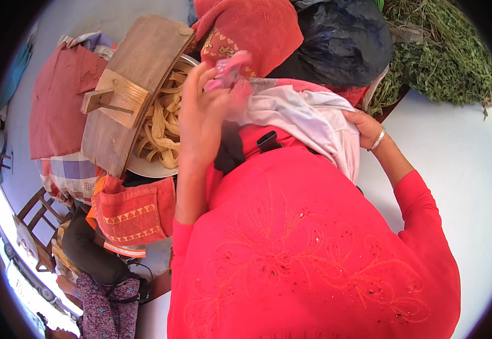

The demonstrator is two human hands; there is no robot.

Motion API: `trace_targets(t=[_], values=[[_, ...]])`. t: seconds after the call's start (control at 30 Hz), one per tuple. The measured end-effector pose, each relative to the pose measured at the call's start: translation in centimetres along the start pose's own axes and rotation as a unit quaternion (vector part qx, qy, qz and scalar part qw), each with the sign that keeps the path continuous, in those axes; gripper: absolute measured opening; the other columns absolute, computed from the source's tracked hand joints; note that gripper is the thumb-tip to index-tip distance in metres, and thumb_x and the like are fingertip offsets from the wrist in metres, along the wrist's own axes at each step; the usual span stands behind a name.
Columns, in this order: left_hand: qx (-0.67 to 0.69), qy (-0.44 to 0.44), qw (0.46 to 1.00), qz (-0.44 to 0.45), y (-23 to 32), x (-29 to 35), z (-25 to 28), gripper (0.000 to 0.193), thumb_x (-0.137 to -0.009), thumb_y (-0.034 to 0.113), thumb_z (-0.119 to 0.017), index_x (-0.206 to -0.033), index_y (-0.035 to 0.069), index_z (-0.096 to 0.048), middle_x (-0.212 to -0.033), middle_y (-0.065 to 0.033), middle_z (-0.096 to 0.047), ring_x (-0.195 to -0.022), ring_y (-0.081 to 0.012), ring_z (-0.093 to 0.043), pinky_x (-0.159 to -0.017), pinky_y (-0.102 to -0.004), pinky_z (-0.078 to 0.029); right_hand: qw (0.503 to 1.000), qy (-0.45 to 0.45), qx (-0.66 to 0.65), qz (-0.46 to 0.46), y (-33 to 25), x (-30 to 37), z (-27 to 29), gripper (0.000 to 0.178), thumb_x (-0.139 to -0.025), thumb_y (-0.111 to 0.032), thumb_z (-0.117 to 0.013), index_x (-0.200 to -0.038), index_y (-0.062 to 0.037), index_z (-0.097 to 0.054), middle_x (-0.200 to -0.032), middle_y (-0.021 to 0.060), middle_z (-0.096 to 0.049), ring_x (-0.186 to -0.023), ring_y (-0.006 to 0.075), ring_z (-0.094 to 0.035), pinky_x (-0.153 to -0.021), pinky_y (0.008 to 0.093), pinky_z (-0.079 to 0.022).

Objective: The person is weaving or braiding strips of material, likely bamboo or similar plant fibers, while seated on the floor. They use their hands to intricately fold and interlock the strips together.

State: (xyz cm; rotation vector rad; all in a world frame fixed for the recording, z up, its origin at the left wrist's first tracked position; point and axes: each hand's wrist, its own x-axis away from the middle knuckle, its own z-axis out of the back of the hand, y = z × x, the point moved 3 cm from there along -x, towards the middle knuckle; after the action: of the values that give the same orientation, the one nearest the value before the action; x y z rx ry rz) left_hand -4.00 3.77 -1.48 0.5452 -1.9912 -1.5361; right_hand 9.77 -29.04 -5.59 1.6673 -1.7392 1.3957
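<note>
A raised left hand (203, 107), blurred, fingers half-curled beside pink cloth (232, 79), hold unclear | right hand (363, 129) grips the right edge of pale cloth (308, 118), fingertips partly hidden | pale cloth drapes before red top (302, 243), support unseen | wooden board (144, 68) hides left rim of bowl (151, 168) holding yellow strips (158, 130)

At ten o'clock, a rough, matt wood board (139, 65); twelve, fuzzy towel (257, 28); one, glossy plastic bag (342, 48), smooth fabric (297, 113) nearer.
</note>
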Motion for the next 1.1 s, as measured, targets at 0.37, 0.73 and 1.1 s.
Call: trace_targets(t=[0.37,0.73,1.1], values=[[-0.552,-0.305,0.706,0.323,-12.4,34.8,18.5,0.018,-0.086,0.018,-0.055,-0.079,0.004,-0.064,-0.067,-0.0152,-0.061,-0.062,-0.0290,-0.062,-0.058,-0.0371,-0.046,0.882,-0.006,0.468,-0.049,-0.1,0.3,-6.9,0.060,-0.076,-0.026,-0.076,-0.126,-0.0028,-0.053,-0.116,0.0066,-0.060,-0.105,0.0151,-0.055,-0.092,0.0305,-0.044],[-0.163,-0.068,0.906,0.386,-17.9,24.5,5.1,0.018,-0.085,0.018,-0.056,-0.079,0.004,-0.064,-0.067,-0.0158,-0.062,-0.063,-0.0304,-0.062,-0.058,-0.0382,-0.047,0.791,0.068,0.552,-0.254,-5.6,-5.7,-3.5,0.037,-0.082,-0.010,-0.063,-0.118,-0.0009,-0.059,-0.105,0.0083,-0.066,-0.091,0.0195,-0.064,-0.083,0.0329,-0.050],[-0.184,0.008,0.962,0.202,-14.9,10.8,10.2,0.018,-0.085,0.018,-0.056,-0.080,0.004,-0.065,-0.068,-0.0163,-0.062,-0.064,-0.0317,-0.062,-0.059,-0.0393,-0.047,0.785,0.128,0.585,-0.157,-11.6,-11.7,-8.0,0.037,-0.086,-0.014,-0.059,-0.120,-0.0011,-0.058,-0.108,0.0108,-0.065,-0.094,0.0222,-0.063,-0.085,0.0349,-0.050]])
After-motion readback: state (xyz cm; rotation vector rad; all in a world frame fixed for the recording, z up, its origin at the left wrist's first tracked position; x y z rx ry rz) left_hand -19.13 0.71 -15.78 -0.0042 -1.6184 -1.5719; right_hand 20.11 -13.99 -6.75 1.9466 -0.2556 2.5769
